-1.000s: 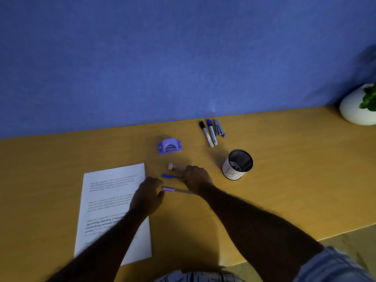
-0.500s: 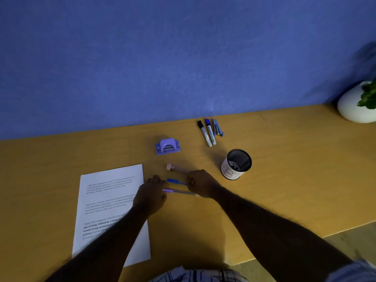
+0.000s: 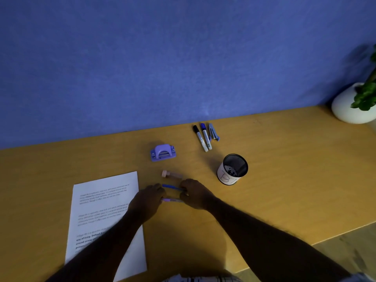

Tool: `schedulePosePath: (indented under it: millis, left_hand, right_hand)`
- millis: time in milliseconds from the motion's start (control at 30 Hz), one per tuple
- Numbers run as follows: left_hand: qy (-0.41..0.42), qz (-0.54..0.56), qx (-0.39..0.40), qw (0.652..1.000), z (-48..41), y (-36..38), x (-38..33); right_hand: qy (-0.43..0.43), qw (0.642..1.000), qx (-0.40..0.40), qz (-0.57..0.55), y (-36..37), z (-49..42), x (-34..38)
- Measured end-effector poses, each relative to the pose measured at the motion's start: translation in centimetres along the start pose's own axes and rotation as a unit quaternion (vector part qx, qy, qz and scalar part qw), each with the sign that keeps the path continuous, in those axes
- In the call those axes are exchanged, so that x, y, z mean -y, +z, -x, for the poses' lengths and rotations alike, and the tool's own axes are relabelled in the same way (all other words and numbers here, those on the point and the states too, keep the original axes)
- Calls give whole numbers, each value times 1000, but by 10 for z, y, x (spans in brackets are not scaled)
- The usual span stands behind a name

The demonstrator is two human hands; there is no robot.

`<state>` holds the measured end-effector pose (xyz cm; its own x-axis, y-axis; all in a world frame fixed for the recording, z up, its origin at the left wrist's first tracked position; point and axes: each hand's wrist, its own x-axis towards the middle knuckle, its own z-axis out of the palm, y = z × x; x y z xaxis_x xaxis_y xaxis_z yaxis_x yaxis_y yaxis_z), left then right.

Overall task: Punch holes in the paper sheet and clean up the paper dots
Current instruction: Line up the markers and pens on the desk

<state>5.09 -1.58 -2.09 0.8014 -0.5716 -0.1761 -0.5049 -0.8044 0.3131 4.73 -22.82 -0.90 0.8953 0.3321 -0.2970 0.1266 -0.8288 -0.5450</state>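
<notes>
Head view: a yellow-brown desk [image 3: 284, 180] runs along a blue wall [image 3: 183, 58]; the paper sheet [image 3: 105, 202], printed with blocks of text, lies flat on the near left of the desk, and the left forearm crosses its lower right corner; the purple hole punch [image 3: 163, 152] stands behind the sheet's far right corner, well apart from both hands and touched by neither.

The left hand [image 3: 149, 201] rests just off the sheet's right edge, knuckles up, its fingers bent down onto the left end of a purple pen [image 3: 172, 200]; the right hand [image 3: 196, 194] faces it, fingers bent over the right ends of that pen and of a blue pen [image 3: 172, 187] lying just behind it; both hands are seen from the back, so I cannot tell whether the fingers grip the pens or only touch them.

A pink-capped tube [image 3: 171, 174] lies on its side just behind the blue pen; a black mesh cup [image 3: 233, 169] with a white wrap stands upright to the right of the right hand; further back lie a black-capped marker [image 3: 200, 139] and a blue-capped marker [image 3: 206, 137] side by side, with a small blue stapler [image 3: 213, 132] just beside them; a white pot [image 3: 345, 106] holding a green plant [image 3: 366, 92] sits at the far right edge.
</notes>
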Motion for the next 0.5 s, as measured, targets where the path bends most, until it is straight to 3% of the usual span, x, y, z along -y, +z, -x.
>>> schedulePosePath:
  millis: [367,500]
  left_hand:
    - [78,-19,-89,993,-27,-36,6]
    - [42,57,-145,987,-42,-48,-2]
  right_hand:
    - [-14,998,-47,-49,-9,8,-3]
    - [1,995,-63,-80,-18,3,-4]
